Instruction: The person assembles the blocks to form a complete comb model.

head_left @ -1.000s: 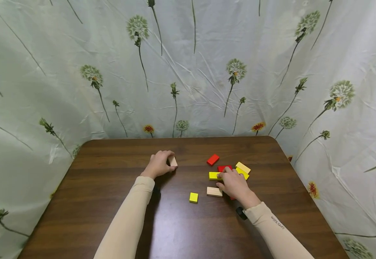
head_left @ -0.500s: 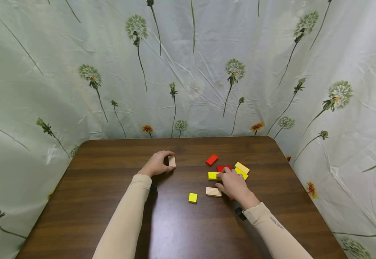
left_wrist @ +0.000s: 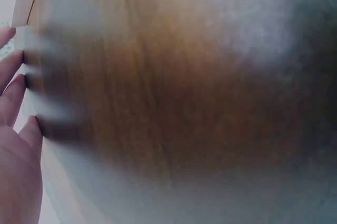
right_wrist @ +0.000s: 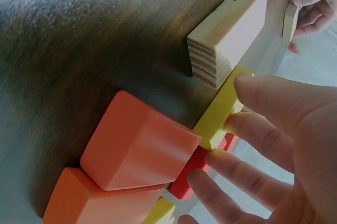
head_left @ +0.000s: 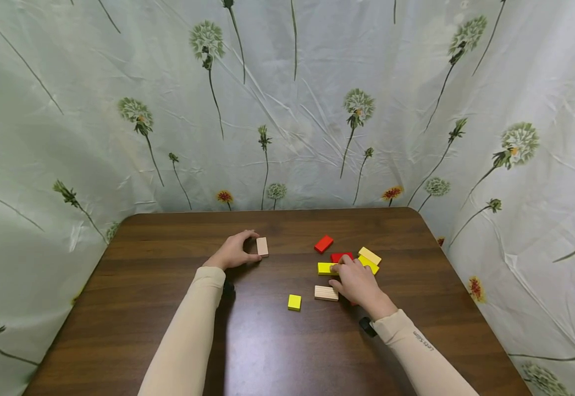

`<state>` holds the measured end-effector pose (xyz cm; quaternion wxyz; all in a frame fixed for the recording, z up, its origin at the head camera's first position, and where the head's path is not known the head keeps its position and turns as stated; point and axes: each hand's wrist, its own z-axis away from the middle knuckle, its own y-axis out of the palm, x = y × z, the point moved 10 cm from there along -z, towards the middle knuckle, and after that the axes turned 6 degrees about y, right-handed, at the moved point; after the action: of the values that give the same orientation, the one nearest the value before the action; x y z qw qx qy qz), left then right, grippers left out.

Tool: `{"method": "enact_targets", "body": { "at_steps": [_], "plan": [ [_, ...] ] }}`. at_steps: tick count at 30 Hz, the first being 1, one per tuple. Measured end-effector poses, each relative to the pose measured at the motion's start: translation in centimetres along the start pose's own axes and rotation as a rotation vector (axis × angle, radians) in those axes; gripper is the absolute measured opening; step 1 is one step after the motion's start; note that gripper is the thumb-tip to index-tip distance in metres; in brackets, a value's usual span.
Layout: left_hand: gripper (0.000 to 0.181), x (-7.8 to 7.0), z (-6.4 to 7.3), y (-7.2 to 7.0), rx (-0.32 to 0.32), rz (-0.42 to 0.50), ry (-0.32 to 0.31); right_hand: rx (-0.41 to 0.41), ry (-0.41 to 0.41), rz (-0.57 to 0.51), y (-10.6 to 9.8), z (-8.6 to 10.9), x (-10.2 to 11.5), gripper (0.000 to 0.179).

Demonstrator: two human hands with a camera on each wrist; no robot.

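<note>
A pale wooden block (head_left: 263, 247) lies on the table by my left hand (head_left: 233, 252); thumb and fingers are parted at its left side. That block (left_wrist: 25, 2) shows at the corner of the left wrist view, where some fingertips touch the table. My right hand (head_left: 359, 283) rests with relaxed fingers over a group of blocks. Its fingertips are at a yellow block (right_wrist: 224, 110), near a red block (head_left: 342, 257). A striped wooden block (head_left: 326, 293) lies by the right thumb. Orange-red blocks (right_wrist: 142, 145) lie near the palm, mostly hidden in the head view.
A small yellow block (head_left: 294, 302) sits alone near the middle of the brown table (head_left: 169, 308). Behind the group lies a red block (head_left: 324, 243). A cream block (head_left: 369, 256) and another yellow block (head_left: 369, 265) lie to the right. A flowered curtain (head_left: 307, 132) hangs behind.
My left hand has turned the pale block upright in view, then loosened and drawn back left from it. The right hand has stayed over the blocks.
</note>
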<state>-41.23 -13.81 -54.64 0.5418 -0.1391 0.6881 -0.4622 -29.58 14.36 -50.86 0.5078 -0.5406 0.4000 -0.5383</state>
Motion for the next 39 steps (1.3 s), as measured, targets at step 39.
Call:
{"method": "enact_targets", "body": {
  "at_steps": [39],
  "plan": [
    [0.063,0.1,0.3,0.4,0.084,-0.014,0.003,-0.143,-0.017,-0.046,-0.4,-1.2,-0.8,0.016]
  ]
}}
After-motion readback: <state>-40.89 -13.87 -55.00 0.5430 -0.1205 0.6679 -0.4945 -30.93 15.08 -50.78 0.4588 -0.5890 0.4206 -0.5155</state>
